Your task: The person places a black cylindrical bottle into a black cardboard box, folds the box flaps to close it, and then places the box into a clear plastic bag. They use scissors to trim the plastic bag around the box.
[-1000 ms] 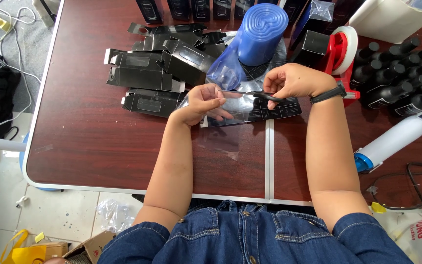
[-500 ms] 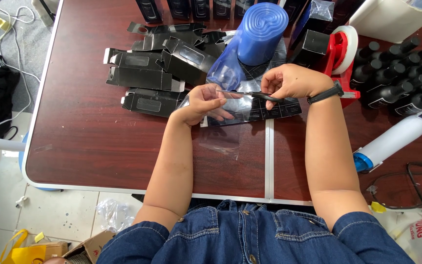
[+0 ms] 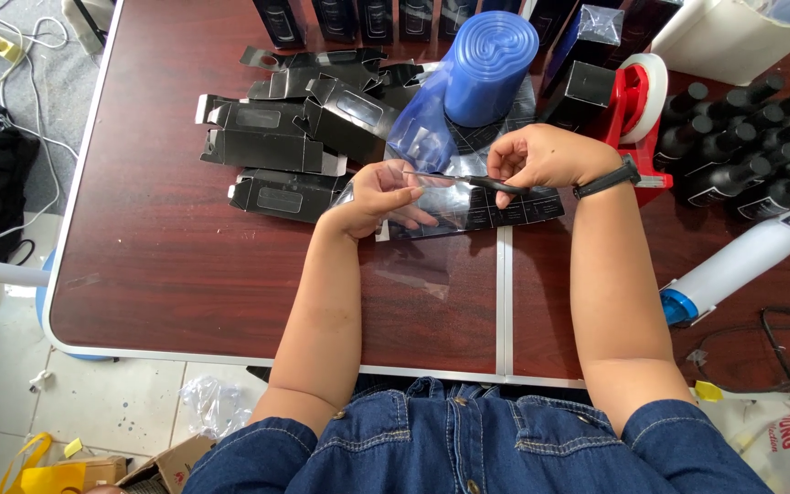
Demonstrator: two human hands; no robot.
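My right hand (image 3: 546, 155) grips black-handled scissors (image 3: 459, 179) whose blades point left across a sheet of clear plastic film (image 3: 432, 220). My left hand (image 3: 384, 194) pinches the left end of that film, close to the blade tips. The film comes off a blue roll (image 3: 491, 64) standing just behind my hands. Under the film lies a flattened black carton (image 3: 528, 209) on the dark red table (image 3: 185, 274). A black band sits on my right wrist.
Several flattened black cartons (image 3: 276, 137) are piled at the left back. A red tape dispenser (image 3: 637, 96), rows of black bottles (image 3: 742, 137), a white bin (image 3: 724, 37) and a white heat gun (image 3: 742, 265) crowd the right side. Upright black boxes (image 3: 358, 16) line the far edge.
Both hands stay nearly in place. The scissor blades now reach further left over the film, toward my left hand's fingertips.
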